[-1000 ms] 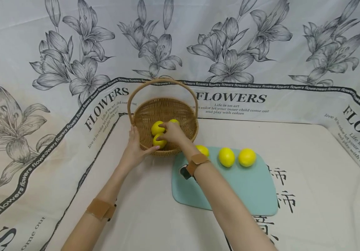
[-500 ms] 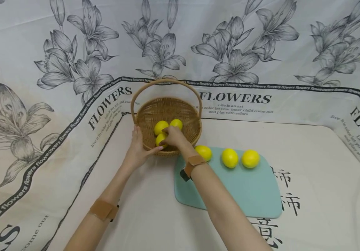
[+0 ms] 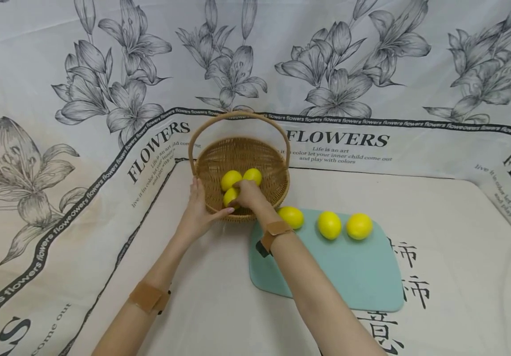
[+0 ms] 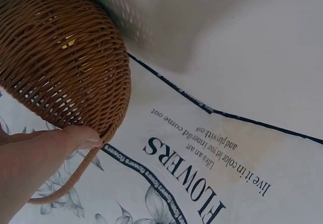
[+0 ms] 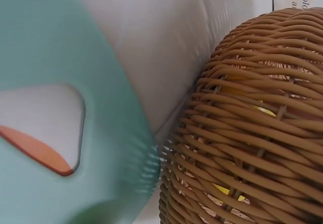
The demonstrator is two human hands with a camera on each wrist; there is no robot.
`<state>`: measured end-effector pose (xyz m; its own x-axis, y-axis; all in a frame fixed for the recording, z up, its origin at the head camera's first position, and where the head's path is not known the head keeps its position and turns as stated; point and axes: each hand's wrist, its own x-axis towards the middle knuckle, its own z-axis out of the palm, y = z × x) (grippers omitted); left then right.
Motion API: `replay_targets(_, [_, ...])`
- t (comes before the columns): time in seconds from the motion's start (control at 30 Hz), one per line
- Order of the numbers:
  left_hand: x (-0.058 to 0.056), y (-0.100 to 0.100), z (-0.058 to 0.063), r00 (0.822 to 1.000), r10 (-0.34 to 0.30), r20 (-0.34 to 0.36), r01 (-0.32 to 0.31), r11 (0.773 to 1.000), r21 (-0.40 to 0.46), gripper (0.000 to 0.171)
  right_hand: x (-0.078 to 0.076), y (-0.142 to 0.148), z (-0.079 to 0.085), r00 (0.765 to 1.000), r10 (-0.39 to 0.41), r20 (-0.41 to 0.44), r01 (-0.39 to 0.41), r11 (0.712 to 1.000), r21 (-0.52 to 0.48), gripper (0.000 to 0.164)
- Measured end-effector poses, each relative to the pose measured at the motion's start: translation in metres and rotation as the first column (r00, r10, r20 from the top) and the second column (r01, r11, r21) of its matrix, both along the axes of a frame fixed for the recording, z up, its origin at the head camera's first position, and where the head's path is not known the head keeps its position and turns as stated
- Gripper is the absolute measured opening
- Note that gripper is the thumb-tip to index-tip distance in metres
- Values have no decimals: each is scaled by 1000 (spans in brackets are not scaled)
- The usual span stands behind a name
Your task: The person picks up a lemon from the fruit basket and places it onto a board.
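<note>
A brown wicker basket [image 3: 237,151] with a tall arched handle stands near the back of the table, tilted so its inside shows. My left hand [image 3: 195,215] holds its left side, thumb along the front rim. In the left wrist view, that hand [image 4: 45,158] meets the wicker where the handle joins. My right hand [image 3: 250,194] reaches inside over the front and grips a yellow lemon [image 3: 231,199] low in the basket. Another lemon [image 3: 231,180] lies just behind it, and a third lemon [image 3: 254,175] is beyond the fingers. The right wrist view shows only the basket's outer weave [image 5: 262,133], hiding the hand.
A pale green cutting board [image 3: 335,272] lies right of the basket, under the right forearm. Along its far edge sit three more lemons, one of them [image 3: 329,225] in the middle. A flower-printed cloth [image 3: 335,64] hangs behind the table.
The head view has shifted slightly, moving the whole scene a little to the right. More of the lemon beyond the right hand shows. Both hands keep their places at the basket.
</note>
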<state>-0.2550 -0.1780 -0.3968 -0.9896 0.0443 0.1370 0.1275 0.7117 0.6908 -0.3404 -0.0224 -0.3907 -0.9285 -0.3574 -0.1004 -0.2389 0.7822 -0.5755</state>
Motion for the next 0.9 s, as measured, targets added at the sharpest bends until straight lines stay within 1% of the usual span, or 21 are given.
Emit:
replay_targets(0.13, [1,0,-1,1000,3,3,-3,1000,0,119,1,-1,-1,1000,6,0,-6,1000,20,62])
replay_targets(0.27, [0,0,-1,1000,1,12,-1,1000,2,119,1,-1,-2,1000,10,19,-11,999,34,63])
replay_targets(0.43, [-1,0,-2,1000,5,6,-5,1000,0,118,0,-2,-3,1000,25,10,-25,999,47,62])
replay_targets(0.7, [-2,1,-3,1000,-5,7,5,1000,-14,118,-1,2,-6,996,22,86,-23,1000,10,63])
replay_targets(0.9, [-2,0,-2,1000,-3,5,3,1000,-13,117,-1,1,-6,996,39,81,-40,999,3,63])
